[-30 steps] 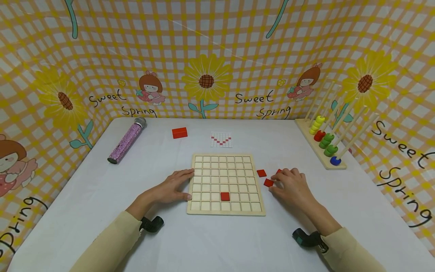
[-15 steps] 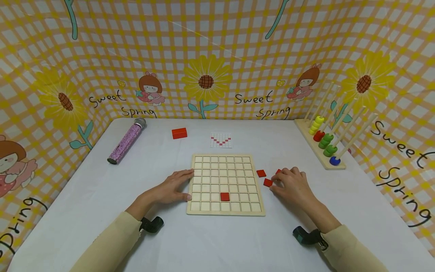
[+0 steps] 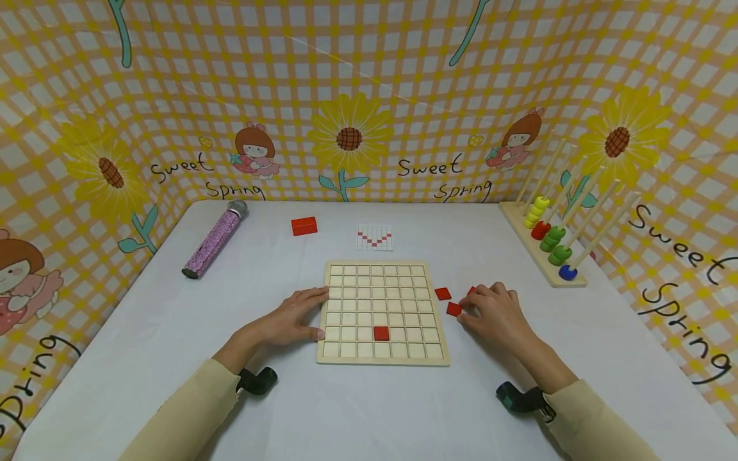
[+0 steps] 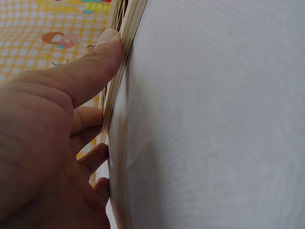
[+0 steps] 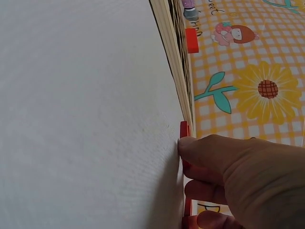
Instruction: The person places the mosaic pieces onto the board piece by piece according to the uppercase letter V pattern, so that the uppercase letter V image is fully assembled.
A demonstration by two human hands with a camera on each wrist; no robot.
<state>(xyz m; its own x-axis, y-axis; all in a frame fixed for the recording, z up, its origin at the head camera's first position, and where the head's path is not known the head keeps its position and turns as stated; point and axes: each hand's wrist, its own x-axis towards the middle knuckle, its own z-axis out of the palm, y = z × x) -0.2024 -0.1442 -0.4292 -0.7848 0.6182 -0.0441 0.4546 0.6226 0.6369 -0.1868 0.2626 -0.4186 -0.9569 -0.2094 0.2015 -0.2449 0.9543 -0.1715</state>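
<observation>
Steadying the gridded board, presumably against sliding, my left hand rests, fingers spread, at its left edge — my right hand, fingers curled, pinches a red tile near the other edge, probably laid there for easy reach.

You're at a tabletop booth, looks staged for recording: printed cloth round three sides of your white table, wrist cams on you, board, mic, abacus. Building type unclear.
</observation>
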